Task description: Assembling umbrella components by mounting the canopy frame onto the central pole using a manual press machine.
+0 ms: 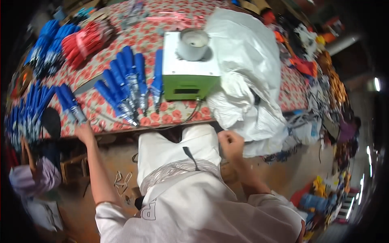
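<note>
At the table's near edge, my left hand (84, 131) has its fingers closed at the grey lower end of a long blue piece with a grey tip (73, 102). A second such piece lies against it. The exact grip is blurred. My right hand (231, 143) is curled closed to the right of my lap, beside the white sack (247, 48); whatever is inside it, if anything, is hidden. Several more blue pieces (129, 67) lie fanned out in front of me. They reach toward a green and white box-shaped machine (190, 79) with a round grey metal cup (193, 43) on top.
Red bundles (83, 42) and blue bundles (50, 40) lie at the far left of the flower-patterned table cover (174, 115). A cable (188, 117) runs from the machine along the edge. Another person (34, 174) sits at the left. Piled goods (320, 81) line the right.
</note>
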A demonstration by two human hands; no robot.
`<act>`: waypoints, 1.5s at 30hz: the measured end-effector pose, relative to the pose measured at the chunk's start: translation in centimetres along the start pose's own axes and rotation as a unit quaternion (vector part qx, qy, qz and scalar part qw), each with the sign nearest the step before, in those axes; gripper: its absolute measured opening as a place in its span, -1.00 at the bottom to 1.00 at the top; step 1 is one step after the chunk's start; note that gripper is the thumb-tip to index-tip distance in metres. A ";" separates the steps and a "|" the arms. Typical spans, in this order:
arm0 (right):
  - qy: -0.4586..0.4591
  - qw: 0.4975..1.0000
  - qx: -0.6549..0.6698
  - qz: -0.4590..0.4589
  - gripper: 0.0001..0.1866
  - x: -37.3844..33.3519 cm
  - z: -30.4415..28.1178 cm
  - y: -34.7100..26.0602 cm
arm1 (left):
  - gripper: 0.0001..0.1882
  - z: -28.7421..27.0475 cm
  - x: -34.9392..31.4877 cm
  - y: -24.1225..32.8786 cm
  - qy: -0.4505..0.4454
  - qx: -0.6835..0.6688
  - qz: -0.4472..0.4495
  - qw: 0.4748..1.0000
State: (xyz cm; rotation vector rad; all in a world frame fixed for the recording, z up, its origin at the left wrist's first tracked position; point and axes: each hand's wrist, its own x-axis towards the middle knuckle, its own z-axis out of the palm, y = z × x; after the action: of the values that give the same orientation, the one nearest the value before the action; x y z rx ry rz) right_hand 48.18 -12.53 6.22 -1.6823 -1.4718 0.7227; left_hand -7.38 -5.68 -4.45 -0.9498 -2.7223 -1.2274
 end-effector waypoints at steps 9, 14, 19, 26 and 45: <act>0.146 0.952 -0.261 -0.070 -0.74 13.6 -3.9 16.5 | -0.64 -2.6 -20.6 9.9 -0.161 -0.245 0.125 0.948; 0.141 0.976 0.148 0.077 -0.66 16.7 -4.5 19.5 | -0.80 -5.8 -25.3 13.6 -0.393 -0.295 0.172 0.854; 0.147 0.974 -0.170 0.028 -0.62 12.5 -5.6 13.2 | -0.83 -8.0 -25.0 14.5 -0.421 -0.299 0.152 0.843; 0.351 0.920 -0.076 -0.155 -0.60 2.8 -5.8 0.5 | -0.72 -8.8 -24.8 18.2 -0.346 -0.364 0.277 0.820; -0.097 0.975 -0.191 -0.059 -0.64 9.6 29.0 -8.0 | -0.78 -13.0 -24.7 9.1 -0.387 -0.325 -0.103 0.857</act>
State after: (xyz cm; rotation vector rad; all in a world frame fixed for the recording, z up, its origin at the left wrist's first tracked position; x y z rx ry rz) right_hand 21.68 2.47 -2.04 -1.8241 -1.9292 0.5764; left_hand 14.60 -22.81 4.74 -1.5123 -3.0379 -2.3425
